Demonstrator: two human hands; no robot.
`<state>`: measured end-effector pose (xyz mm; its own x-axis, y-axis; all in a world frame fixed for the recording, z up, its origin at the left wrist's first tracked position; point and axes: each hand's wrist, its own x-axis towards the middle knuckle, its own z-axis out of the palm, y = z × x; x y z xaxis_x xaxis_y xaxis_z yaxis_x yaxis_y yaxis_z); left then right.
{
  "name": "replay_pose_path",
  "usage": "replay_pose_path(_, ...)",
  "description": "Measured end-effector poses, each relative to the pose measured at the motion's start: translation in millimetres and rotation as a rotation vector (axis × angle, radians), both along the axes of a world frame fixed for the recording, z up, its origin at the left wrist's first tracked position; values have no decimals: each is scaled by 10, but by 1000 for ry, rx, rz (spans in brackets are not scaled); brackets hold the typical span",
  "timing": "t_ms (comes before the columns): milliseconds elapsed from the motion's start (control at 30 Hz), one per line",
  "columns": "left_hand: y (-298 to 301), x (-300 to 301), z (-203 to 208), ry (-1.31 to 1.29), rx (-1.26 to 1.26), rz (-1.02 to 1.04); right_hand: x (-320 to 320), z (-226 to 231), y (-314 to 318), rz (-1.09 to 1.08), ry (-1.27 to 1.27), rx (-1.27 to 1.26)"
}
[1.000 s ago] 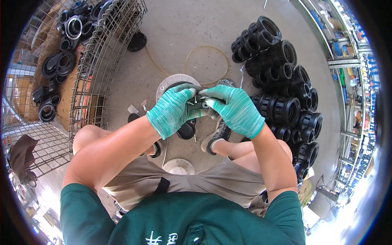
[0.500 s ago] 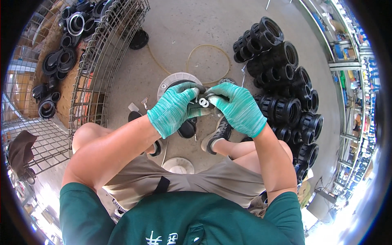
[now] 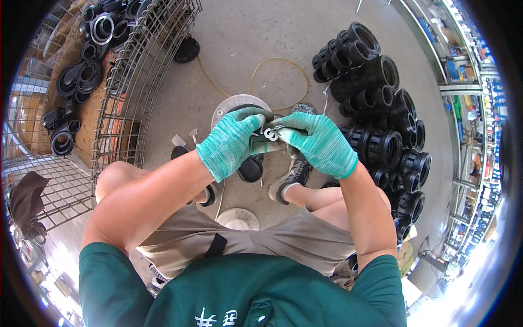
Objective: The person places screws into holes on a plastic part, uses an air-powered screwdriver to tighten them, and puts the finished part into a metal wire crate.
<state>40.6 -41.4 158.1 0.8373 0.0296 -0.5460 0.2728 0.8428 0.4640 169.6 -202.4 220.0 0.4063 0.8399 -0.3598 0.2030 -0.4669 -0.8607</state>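
My left hand (image 3: 231, 143), in a green and grey work glove, is closed around small pale ring-shaped washers (image 3: 271, 134), which show at its fingertips. Small metal pieces seem to lie beside them, too small to name. My right hand (image 3: 322, 143), gloved the same way, meets it from the other side, with thumb and fingers pinched together at the washers. What sits between the right fingertips is hidden. Beneath both hands, a round black part rests on a pale round stand (image 3: 222, 111), mostly covered by the gloves.
On the right stand stacks of black ribbed pipe fittings (image 3: 376, 143). A wire mesh cage (image 3: 128, 82) on the left holds more black fittings (image 3: 87, 79). A yellowish hose (image 3: 279, 59) loops across the floor. Shelving (image 3: 463, 89) lines the far right. A white round lid-like piece (image 3: 238, 219) lies between my legs.
Both hands stay together in nearly the same place. The washers have shifted slightly to the left and turned a little between the fingertips.
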Motion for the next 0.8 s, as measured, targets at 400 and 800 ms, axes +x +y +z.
replay_pose_path(400, -9, -8, 12, 25, 82, 4, 8, -26, 2, -91, 193, -15)
replay_pose_path(800, -9, -34, -2, 35, 65, 69, 239, -146, -81, -177, 135, -21)
